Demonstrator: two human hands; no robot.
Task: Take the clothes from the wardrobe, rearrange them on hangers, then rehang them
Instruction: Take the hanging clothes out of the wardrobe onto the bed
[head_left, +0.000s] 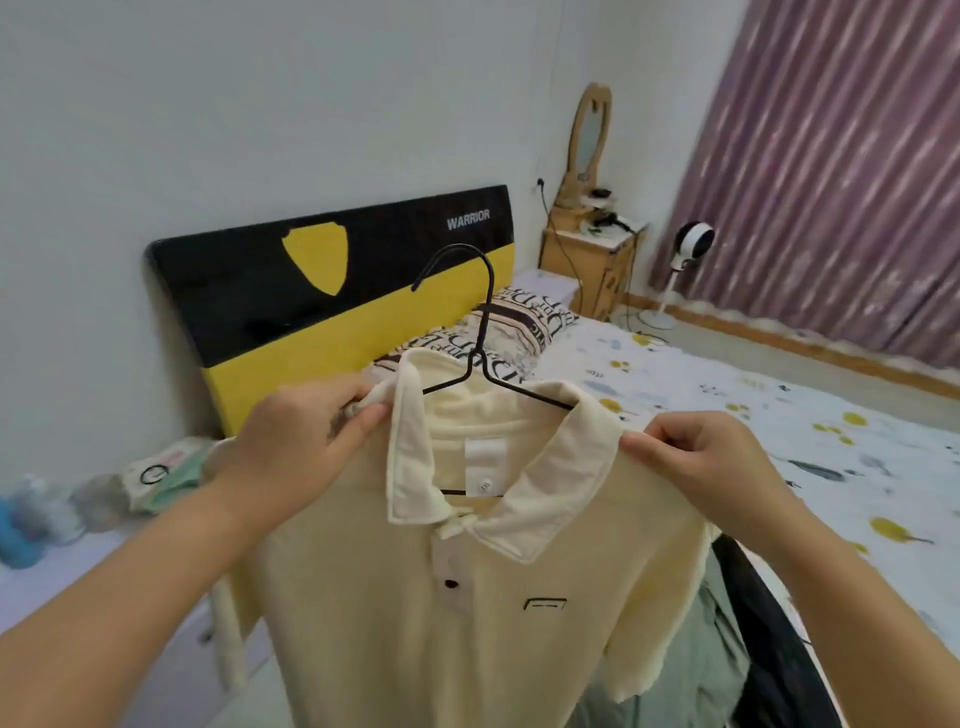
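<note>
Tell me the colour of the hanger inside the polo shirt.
Black hanger, seen in the head view.

Head view looks forward and down, close over both hands

Left grip (306, 431) and right grip (696, 457) raised, pinching

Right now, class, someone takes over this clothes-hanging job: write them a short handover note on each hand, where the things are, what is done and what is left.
Left hand: pinches the cream polo shirt at its left shoulder beside the collar.
Right hand: pinches the shirt's right shoulder.
The shirt hangs in the air between both hands, over the bed. The black wire hanger is inside the neck, hook standing up.
Done: shirt is on the hanger, top button open.
Left: straighten the shoulders and collar, then carry it back to the wardrobe, which is not in view. More clothes lie behind the shirt.
</note>
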